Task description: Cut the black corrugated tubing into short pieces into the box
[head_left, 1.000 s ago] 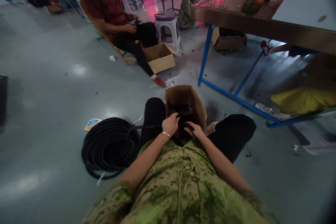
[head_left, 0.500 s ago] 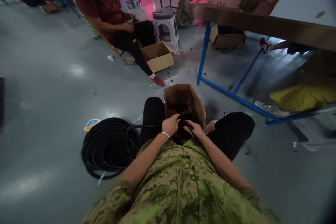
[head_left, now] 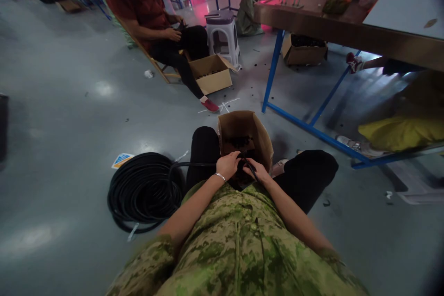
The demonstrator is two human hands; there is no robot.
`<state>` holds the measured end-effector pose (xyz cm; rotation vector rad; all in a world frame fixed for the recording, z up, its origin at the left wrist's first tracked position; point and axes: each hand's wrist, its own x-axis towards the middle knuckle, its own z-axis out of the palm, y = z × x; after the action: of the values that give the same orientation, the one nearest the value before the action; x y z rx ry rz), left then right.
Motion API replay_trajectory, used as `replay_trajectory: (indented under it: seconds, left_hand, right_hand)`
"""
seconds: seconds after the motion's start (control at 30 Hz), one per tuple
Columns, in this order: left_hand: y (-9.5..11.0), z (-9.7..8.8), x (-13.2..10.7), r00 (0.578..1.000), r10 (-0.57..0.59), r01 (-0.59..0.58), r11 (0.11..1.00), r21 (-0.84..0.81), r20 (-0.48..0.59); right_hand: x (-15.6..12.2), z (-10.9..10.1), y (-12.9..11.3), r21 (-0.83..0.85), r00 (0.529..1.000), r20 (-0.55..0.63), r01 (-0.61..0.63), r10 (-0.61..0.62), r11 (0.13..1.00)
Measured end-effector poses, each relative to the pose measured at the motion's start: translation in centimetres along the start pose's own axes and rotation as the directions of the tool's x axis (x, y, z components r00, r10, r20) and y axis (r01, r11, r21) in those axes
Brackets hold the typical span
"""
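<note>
A large coil of black hose lies on the floor at my left. One length of the hose runs from it across my left thigh to my left hand, whose fingers are closed around it. My right hand grips a slender dark tool close beside the hose end; its exact kind is too dark to make out. Both hands are held over an open cardboard box between my knees. Small black pieces lie inside the box, partly hidden by my hands.
Ahead, a seated person works near another cardboard box and a plastic stool. A table on blue legs stands to the right, with a box underneath. Small black scraps are scattered over the floor.
The view has shifted slightly, so the surroundings sit a little further right. Both hands stay close together over the box, with hardly any visible movement.
</note>
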<state>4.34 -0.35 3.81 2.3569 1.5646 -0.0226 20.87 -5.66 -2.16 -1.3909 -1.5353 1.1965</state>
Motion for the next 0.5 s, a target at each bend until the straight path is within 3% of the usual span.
replay_trajectory:
  seconds: [0.23, 0.5]
  left_hand:
    - [0.23, 0.12, -0.1, 0.999, -0.002, 0.002, 1.0, -0.003, 0.032]
    - [0.1, 0.17, 0.26, 1.0, 0.012, -0.012, 1.0, -0.004, 0.017]
  right_hand:
    - [0.07, 0.25, 0.48, 0.001, 1.0, -0.007, 0.008, -0.008, 1.0]
    - [-0.28, 0.86, 0.79, -0.251, 0.993, -0.119, -0.02, -0.01, 0.968]
